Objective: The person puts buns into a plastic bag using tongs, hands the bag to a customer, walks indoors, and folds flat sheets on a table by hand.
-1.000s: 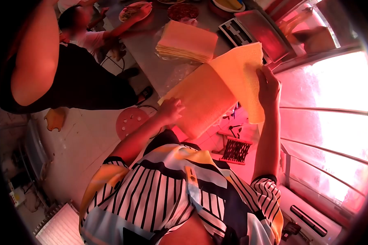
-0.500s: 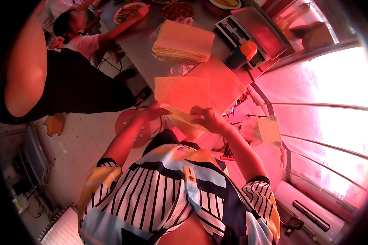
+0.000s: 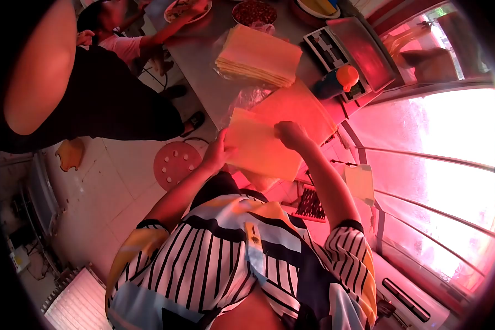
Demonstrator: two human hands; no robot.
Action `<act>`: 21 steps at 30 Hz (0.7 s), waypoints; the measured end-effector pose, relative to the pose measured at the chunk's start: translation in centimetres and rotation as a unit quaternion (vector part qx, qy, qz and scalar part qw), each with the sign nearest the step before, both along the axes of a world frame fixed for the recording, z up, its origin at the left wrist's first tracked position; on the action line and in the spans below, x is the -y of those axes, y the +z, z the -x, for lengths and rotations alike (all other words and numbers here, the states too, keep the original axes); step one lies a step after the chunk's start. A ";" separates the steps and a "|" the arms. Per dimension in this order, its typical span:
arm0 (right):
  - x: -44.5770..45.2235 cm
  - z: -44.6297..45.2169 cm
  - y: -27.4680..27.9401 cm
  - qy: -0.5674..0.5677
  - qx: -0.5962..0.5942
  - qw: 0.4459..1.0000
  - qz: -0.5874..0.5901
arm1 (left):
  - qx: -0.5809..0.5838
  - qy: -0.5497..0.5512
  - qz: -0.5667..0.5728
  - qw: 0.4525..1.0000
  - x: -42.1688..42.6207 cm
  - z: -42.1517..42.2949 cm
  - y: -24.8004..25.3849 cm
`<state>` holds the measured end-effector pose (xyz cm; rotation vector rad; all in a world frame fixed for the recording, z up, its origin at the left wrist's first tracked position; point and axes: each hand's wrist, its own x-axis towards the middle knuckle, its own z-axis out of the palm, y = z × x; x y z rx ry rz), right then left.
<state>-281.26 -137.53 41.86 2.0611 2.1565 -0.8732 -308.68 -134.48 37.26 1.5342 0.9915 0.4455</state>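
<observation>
A thin, pale yellow sheet lies over the near corner of the table, in front of me. My left hand is closed on its left edge, thumb over the top. At its upper right, my right hand has its fingers curled together at the sheet's edge. Larger flat sheets of similar colour rest beneath it and stick out to the right. Beyond them, a thick stack of folded yellow sheets sits on clear plastic wrapping.
Behind the stack stand a bowl of red food and a plate, where another person's arm reaches. A scale and an orange-capped bottle are at right. Someone's dark-clothed leg extends from the left. A red stool stands on the floor.
The sheet was partly folded between my hands; now it is spread out flatter towards me. My right hand has moved up and right, and my left hand slightly right.
</observation>
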 end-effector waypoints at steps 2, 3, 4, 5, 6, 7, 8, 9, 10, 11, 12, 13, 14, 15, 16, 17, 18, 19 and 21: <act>-1.1 -0.2 -2.4 -0.044 0.050 0.998 -0.015 | -0.066 -0.003 -0.050 0.997 -0.4 -0.1 -1.3; -1.3 -0.3 -3.5 -0.068 0.078 0.994 -0.022 | -0.096 -0.006 -0.075 0.993 -0.7 -0.3 -1.8; -1.3 -0.1 -4.0 -0.076 0.087 0.993 -0.018 | -0.142 -0.015 -0.092 0.985 -0.8 -0.4 -1.0; -1.3 0.2 -4.4 -0.089 0.100 0.991 -0.017 | -0.182 -0.028 -0.114 0.976 -0.8 -0.6 0.0; -1.3 0.0 -4.9 -0.111 0.119 0.987 -0.018 | -0.215 -0.046 -0.141 0.965 -0.8 -1.4 0.9; -1.6 -0.4 -7.3 -0.124 0.127 0.984 -0.022 | -0.194 -0.044 -0.297 0.934 -0.8 -1.1 -1.1; -1.6 0.2 -7.6 -0.124 0.163 0.977 -0.060 | -0.158 -0.034 -0.446 0.880 -0.4 -1.7 -3.3; -1.6 0.4 -7.2 -0.111 0.185 0.974 -0.067 | -0.199 -0.080 -0.504 0.837 0.3 -3.1 -0.8; -1.7 0.2 -8.5 -0.121 0.162 0.976 -0.086 | -0.242 -0.119 -0.560 0.783 1.0 -3.8 1.8; -1.8 0.4 -7.3 -0.118 0.162 0.977 -0.075 | -0.149 -0.172 -0.495 0.839 1.8 -5.0 0.0; -2.0 0.6 -7.1 -0.125 0.149 0.977 -0.083 | -0.041 -0.278 -0.478 0.832 1.7 -6.0 -1.3; -2.0 0.5 -7.0 -0.129 0.134 0.978 -0.092 | -0.007 -0.321 -0.442 0.838 2.3 -7.2 -2.4; -1.2 0.7 -6.2 -0.116 0.146 0.969 -0.164 | 0.022 -0.363 -0.403 0.840 3.1 -7.5 -2.8; -0.4 0.9 -5.0 -0.101 0.159 0.954 -0.234 | 0.005 -0.370 -0.438 0.819 3.2 -7.4 -2.7; 0.4 1.0 -3.6 -0.084 0.173 0.934 -0.302 | -0.012 -0.376 -0.471 0.798 3.1 -7.4 -2.5; 1.2 1.3 -1.9 -0.087 0.144 0.932 -0.322 | -0.029 -0.379 -0.502 0.777 3.0 -7.5 -2.1; 2.6 1.7 -0.9 -0.089 0.111 0.930 -0.339 | -0.011 -0.380 -0.443 0.812 3.3 -7.4 -0.8; 4.5 2.2 -2.3 -0.071 0.089 0.929 -0.353 | -0.023 -0.392 -0.450 0.802 3.5 -7.1 -1.5; 8.6 3.0 -4.1 -0.029 0.010 0.938 -0.345 | -0.048 -0.404 -0.465 0.786 2.9 -6.8 -3.5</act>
